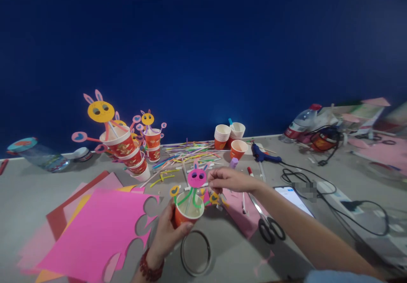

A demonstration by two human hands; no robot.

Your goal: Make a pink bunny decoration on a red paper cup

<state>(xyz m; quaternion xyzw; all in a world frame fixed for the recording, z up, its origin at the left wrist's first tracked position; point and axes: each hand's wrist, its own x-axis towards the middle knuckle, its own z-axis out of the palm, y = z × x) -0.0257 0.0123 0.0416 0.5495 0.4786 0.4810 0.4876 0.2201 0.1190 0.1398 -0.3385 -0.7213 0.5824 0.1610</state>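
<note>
My left hand is wrapped round an orange paper cup with a white inside, held upright above the table. Green bent straws rise out of the cup and carry a pink paper bunny face with ears and dark eyes. Small yellow paper discs stick out at both sides of the cup. Right beside the face's right edge is my right hand, its fingers curled together. Whether they pinch the face's edge or something small is hidden.
Finished bunny cups stand stacked at left, behind pink paper sheets. Loose straws, stacked cups and a blue glue gun lie farther back. Scissors, a phone and cables are at right; a tape ring lies in front.
</note>
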